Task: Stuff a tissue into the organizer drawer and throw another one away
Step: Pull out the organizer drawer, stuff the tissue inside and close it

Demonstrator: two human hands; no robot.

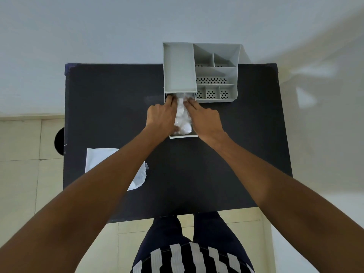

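A grey desk organizer (201,56) stands at the far edge of the black table (246,154). Its drawer (184,136) is pulled out toward me. A crumpled white tissue (183,119) lies inside the drawer. My left hand (162,117) and my right hand (204,120) press on the tissue from either side, with their fingertips reaching the drawer's back end under the organizer. A second white tissue (98,160) lies flat on the table at the near left, partly hidden by my left forearm.
A dark round object (59,140), only partly visible, sits on the tiled floor beyond the table's left edge. The organizer has several perforated compartments (211,80) on its right side. My legs stand at the table's near edge.
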